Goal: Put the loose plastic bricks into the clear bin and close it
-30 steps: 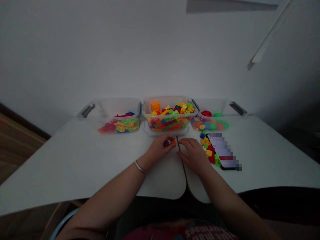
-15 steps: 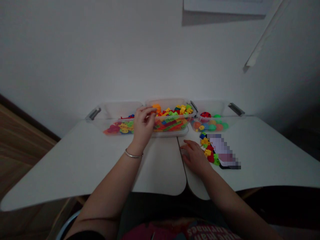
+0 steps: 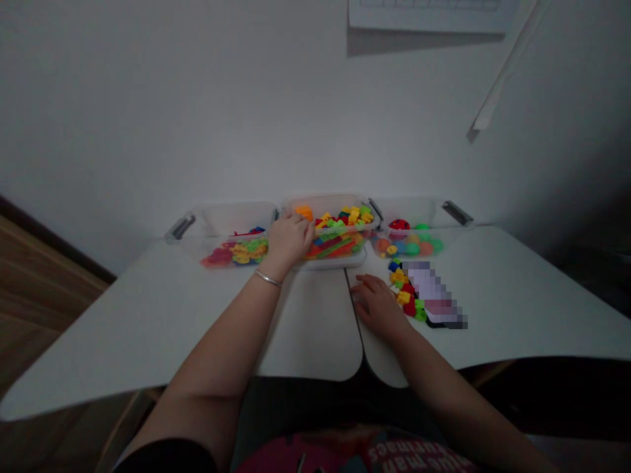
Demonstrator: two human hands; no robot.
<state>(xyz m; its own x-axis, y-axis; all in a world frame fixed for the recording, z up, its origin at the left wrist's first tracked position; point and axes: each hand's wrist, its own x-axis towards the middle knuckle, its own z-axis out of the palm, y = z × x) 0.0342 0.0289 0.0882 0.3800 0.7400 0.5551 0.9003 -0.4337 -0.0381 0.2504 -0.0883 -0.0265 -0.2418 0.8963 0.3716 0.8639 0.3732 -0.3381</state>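
Observation:
My left hand [image 3: 290, 238], with a bracelet at the wrist, reaches over the near left part of the middle clear bin [image 3: 362, 231]. Its fingertips dip behind the rim among colourful plastic building blocks [image 3: 340, 220], so what they touch is hidden. Just beyond the fingers sits an orange block [image 3: 304, 213]. On the table near the gap, my right hand [image 3: 378, 303] lies palm down with its fingers apart and nothing visible in them. To its right is a row of red, yellow, green and blue blocks [image 3: 405, 297].
A phone with a blurred screen [image 3: 436, 295] lies beside the block row. The left clear bin [image 3: 217, 226] contains colourful pieces; the right clear bin [image 3: 444, 230] has balls. Two white table tops [image 3: 315, 328] meet at a narrow gap, with a wall behind.
My left hand has lowered from above the middle bin into it, fingers now reaching down behind the rim. My right hand stays nearly where it was. The whole view has shifted slightly.

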